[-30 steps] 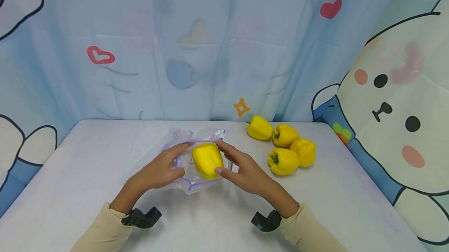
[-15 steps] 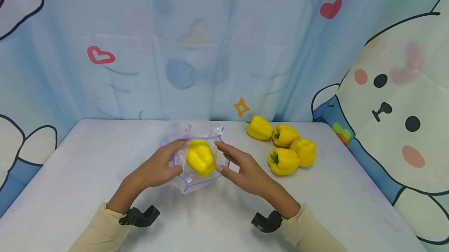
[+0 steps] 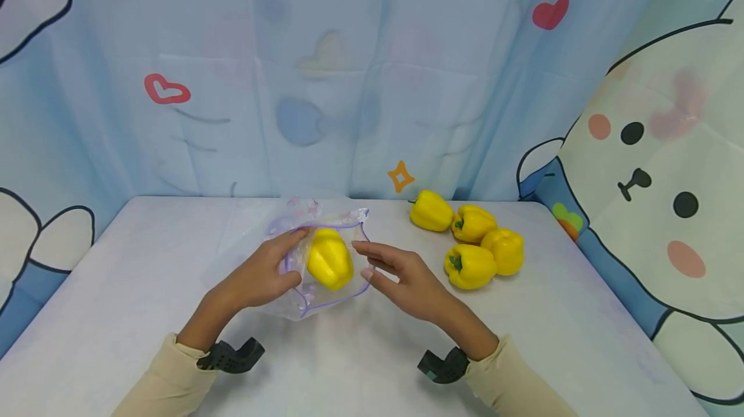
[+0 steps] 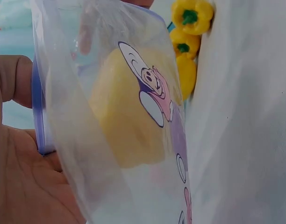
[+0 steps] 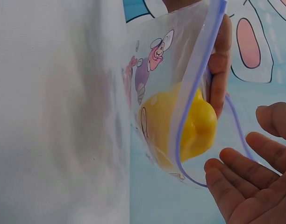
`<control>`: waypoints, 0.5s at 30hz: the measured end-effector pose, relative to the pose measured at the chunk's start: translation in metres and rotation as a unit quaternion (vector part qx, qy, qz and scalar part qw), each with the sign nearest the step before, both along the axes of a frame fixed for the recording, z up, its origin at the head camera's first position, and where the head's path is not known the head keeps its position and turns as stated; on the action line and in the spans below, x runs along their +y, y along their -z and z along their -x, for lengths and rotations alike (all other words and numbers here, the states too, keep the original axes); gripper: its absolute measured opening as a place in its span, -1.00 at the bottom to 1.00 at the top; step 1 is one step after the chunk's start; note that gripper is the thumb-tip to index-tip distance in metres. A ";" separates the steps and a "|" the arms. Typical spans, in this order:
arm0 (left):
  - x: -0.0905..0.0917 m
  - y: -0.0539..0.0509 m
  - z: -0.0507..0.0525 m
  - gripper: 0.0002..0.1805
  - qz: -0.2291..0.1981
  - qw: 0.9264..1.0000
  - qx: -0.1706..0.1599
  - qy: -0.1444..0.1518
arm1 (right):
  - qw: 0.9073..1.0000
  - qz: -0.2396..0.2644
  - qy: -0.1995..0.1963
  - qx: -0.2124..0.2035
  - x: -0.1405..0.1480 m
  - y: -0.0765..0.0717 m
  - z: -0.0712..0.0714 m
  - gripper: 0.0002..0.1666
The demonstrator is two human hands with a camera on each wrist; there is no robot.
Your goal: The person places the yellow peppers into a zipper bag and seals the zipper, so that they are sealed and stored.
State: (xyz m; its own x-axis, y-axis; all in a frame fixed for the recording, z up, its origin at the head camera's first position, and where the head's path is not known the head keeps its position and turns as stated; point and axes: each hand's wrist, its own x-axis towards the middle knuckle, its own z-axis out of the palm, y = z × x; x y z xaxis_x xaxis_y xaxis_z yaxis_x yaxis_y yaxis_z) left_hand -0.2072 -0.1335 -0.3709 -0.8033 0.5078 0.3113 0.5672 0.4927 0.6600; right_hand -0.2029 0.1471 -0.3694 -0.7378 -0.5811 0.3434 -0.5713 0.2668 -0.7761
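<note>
A clear plastic zip bag (image 3: 340, 295) with a purple-edged mouth rests on the white table, mouth agape. Inside it sits a yellow bell pepper (image 3: 330, 259), also seen hazily through the printed film in the left wrist view. My left hand (image 3: 259, 275) holds the left side of the mouth, thumb and fingers spread and hooked over the rim. At the right side of the mouth is my right hand (image 3: 409, 281), its fingers loosely extended with nothing in them. In the right wrist view its fingertips (image 5: 222, 177) overlap the rim; contact cannot be told.
Several more yellow bell peppers (image 3: 470, 267) lie in a cluster on the table (image 3: 558, 339), right of the bag. Behind the table's far edge hangs a blue cartoon curtain (image 3: 232, 113). Dark wrist devices (image 3: 444, 365) sit at both sleeves.
The pepper has shifted left and deeper into the bag. My right thumb and fingers have come away from it. My left hand and the bag's mouth have moved slightly left.
</note>
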 end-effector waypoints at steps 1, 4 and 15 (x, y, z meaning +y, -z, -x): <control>0.000 0.000 0.000 -0.22 -0.002 1.000 0.002 0.001 | 1.000 0.002 -0.001 -0.002 0.000 0.000 0.000 -0.52; -0.002 0.001 0.000 -0.22 -0.005 1.000 0.006 0.006 | 1.000 0.009 -0.001 -0.006 0.001 0.000 0.000 -0.58; 0.002 0.003 0.000 -0.21 0.005 1.000 -0.011 0.008 | 0.998 0.055 0.020 0.025 0.010 -0.004 0.005 -0.70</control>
